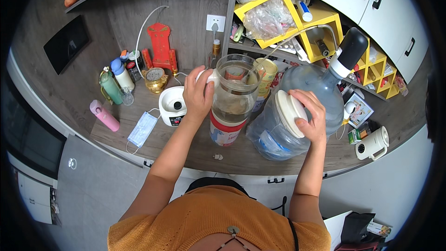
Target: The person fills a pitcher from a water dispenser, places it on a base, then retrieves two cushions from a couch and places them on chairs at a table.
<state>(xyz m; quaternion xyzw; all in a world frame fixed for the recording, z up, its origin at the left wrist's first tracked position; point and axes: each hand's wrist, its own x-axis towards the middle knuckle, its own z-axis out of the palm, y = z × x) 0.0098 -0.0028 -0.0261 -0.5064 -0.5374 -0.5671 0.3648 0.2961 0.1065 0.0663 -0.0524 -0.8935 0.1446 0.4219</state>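
Note:
My left hand (199, 94) is closed round the white handle of a clear glass kettle (235, 104), which has some liquid in it. A thin metal spout (297, 33) reaches over from the black-topped pump (351, 49) on a big blue water jug (320, 93) and ends at the kettle's open mouth. Below the kettle shows a tin (225, 132) with a red band. In my right hand (311, 117) is a round, cream-white lid (289, 113), gripped at its edge and tilted. Under the lid lies a clear plastic bag or container (274, 142) with something blue inside.
Left of the kettle stand a white kettle base (172, 104), a face mask (143, 129), a pink bottle (104, 115), a gold pot (155, 81) and a red stand (160, 46). A cream jug (373, 144) and a photo frame (360, 110) stand right. Yellow cubbies (320, 37) line the back.

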